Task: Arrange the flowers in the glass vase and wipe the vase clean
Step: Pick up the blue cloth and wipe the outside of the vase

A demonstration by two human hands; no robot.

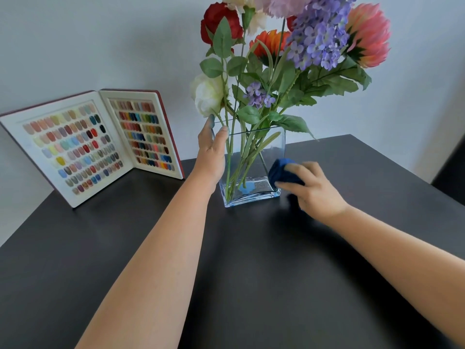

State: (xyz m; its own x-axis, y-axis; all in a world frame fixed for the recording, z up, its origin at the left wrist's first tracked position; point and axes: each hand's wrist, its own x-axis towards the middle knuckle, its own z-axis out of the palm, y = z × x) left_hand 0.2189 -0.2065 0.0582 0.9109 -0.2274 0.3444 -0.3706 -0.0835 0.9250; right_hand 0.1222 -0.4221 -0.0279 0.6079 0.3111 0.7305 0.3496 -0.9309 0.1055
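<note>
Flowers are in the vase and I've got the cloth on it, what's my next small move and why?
Probably slide the blue cloth in your right hand up the vase's right side. The cloth sits low near the base, the glass above it looks unwiped, and your left hand braces the opposite upper edge, so the vase should stay put.

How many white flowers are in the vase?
2 show: one white flower low on the left by the left hand, another cut off at the top edge. Others may be hidden.
</note>
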